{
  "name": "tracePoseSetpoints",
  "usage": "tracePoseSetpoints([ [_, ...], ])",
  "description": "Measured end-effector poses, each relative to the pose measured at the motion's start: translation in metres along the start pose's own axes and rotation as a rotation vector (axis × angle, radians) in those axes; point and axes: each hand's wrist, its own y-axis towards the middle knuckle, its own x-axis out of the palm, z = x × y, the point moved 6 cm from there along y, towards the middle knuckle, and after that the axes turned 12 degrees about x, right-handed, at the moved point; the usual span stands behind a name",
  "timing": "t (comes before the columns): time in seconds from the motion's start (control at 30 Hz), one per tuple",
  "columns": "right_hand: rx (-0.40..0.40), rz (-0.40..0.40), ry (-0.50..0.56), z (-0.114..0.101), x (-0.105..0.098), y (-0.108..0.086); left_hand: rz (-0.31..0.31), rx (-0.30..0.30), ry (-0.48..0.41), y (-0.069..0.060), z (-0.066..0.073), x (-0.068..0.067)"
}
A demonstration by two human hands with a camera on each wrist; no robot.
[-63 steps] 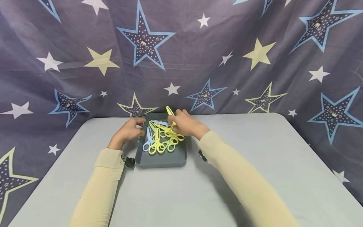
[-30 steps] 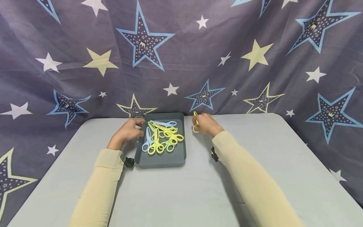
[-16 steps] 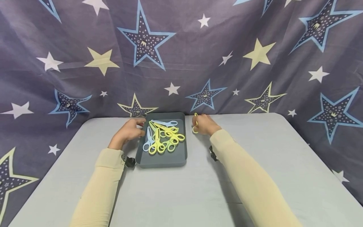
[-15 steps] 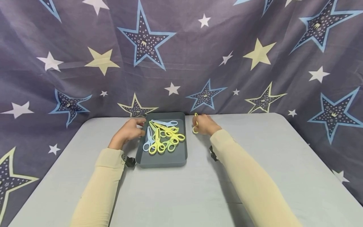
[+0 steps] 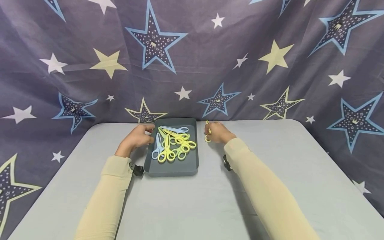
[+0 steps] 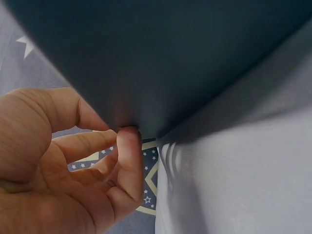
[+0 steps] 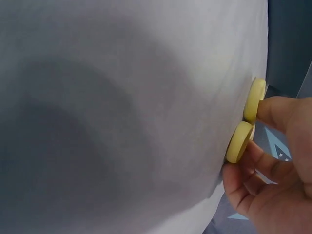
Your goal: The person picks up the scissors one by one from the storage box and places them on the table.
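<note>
Purple-grey fabric backdrop [image 5: 198, 63] with printed stars fills your far side. Below it, pale grey cloth-covered surface [image 5: 192, 213]. Your cream sleeves [image 5: 100, 203] reach across it. Dark grey rectangular tray [image 5: 172, 171] sits toward the far edge, holding a jumbled pile of blue, yellow and green scissors [image 5: 167, 146]. Your left hand [image 5: 136, 137] pinches the tray's left wall between thumb and finger. Your right hand [image 5: 220, 132] is clamped on yellow loop-handled scissors [image 7: 238, 142], right of the tray, apart from it, near the surface's far edge, loops toward you.
</note>
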Motion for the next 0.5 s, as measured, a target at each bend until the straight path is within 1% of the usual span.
tracePoseSetpoints([
  [0.23, 0.006, -0.008, 0.039, 0.0015, -0.0022, -0.0029, -0.006, 0.003, -0.004, 0.0011, 0.0001, 0.0003],
  [0.33, -0.003, 0.016, 0.048, 0.0007, -0.0041, -0.0035, -0.001, 0.006, -0.01, 0.0022, -0.0009, -0.0007],
  [0.5, -0.044, 0.076, 0.081, -0.0054, -0.01, -0.0063, 0.0, 0.012, 0.003, 0.0019, -0.002, -0.0018],
])
